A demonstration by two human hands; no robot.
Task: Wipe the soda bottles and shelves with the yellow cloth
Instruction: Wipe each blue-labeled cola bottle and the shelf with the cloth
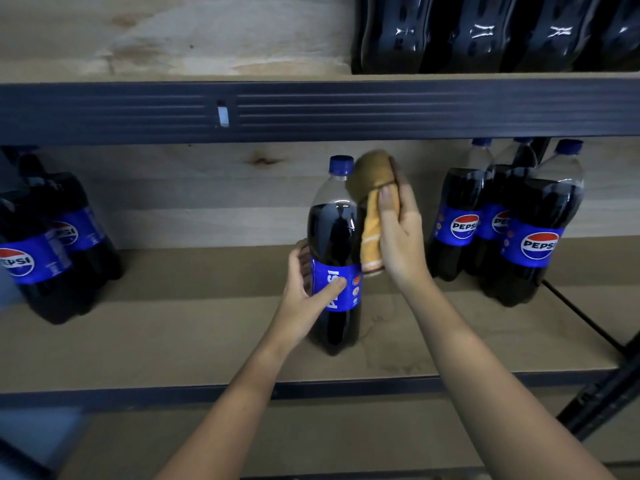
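The left hand (313,289) is gripping the soda bottle (337,258) upright at its label on the middle shelf (173,341), while the right hand (398,233) is clutching the yellow cloth (372,209) beside the neck, which should be wiped downward with the base kept planted.

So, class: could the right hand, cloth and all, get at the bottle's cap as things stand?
Probably yes. The right hand holds the cloth right beside the cap, with nothing between them; the shelf beam above looks clear of the cap.
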